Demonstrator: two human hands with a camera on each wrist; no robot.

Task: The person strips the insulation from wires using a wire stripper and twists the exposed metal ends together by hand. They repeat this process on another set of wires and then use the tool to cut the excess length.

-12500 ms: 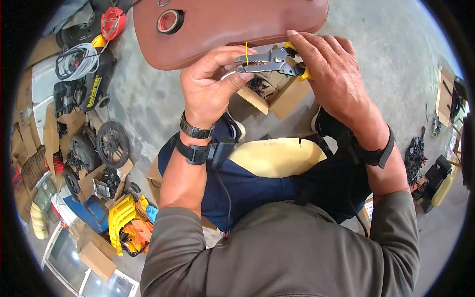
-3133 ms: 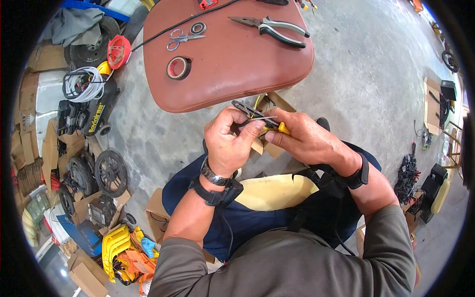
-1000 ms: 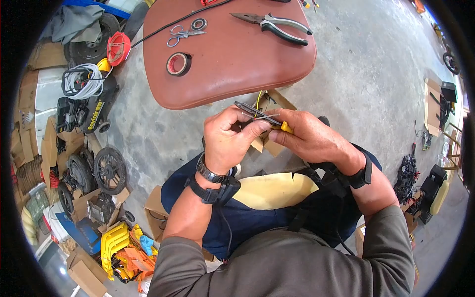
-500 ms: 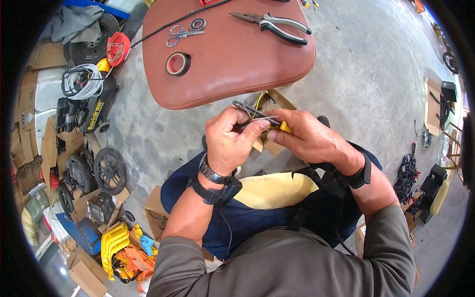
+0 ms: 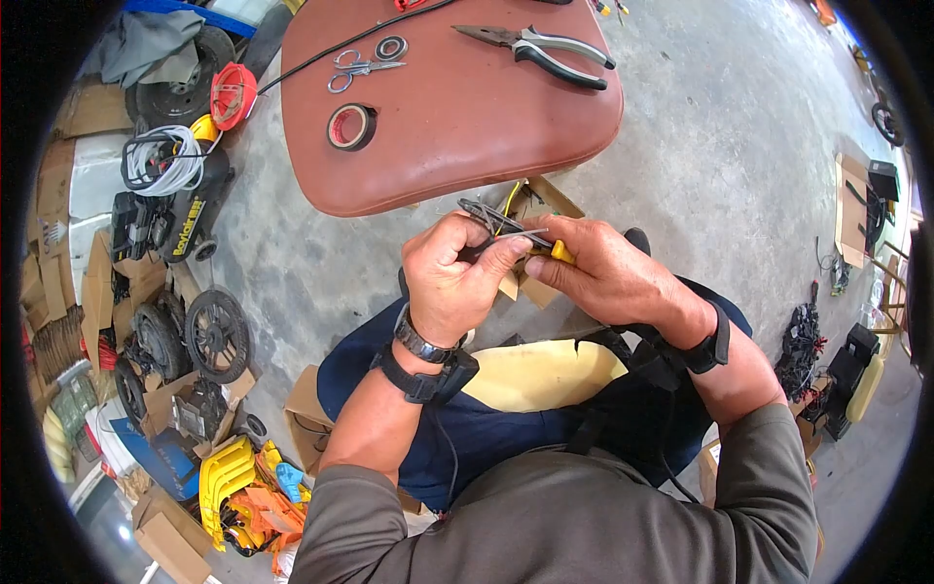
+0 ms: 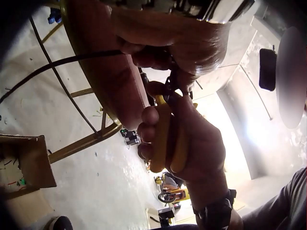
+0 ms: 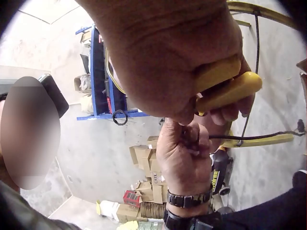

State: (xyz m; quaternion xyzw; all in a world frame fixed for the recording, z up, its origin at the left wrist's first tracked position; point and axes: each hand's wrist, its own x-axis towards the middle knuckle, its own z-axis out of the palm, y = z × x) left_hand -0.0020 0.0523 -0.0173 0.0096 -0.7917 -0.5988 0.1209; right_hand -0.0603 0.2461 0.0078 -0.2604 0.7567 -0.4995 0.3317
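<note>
In the head view, my right hand [image 5: 613,271] grips the wire strippers [image 5: 561,252] by their yellow handles, which stand close together in the right wrist view. The tool's dark metal jaws point left, towards my left hand [image 5: 448,277]. My left thumb and fingers pinch a black cable [image 6: 67,60] right at the jaws, and its tail hangs away in both wrist views. A thin grey wire end [image 5: 530,232] sticks out past the left thumb towards the right hand. Behind the jaws a yellow wire [image 5: 511,197] shows. The cable's end between the jaws is hidden by fingers.
A brown padded seat [image 5: 428,175] stands ahead, bearing black tape [image 5: 351,127], scissors [image 5: 358,68], a metal ring [image 5: 391,49] and long-nose pliers [image 5: 535,54]. An open cardboard box [image 5: 555,195] sits on the floor below the hands. Wheels [image 5: 217,336] and boxes lie at left.
Since the oldest frame, both hands have come down from the seat edge to above the lap, and the tool has turned. In the last second the strippers tilt slightly while both hands stay nearly in place.
</note>
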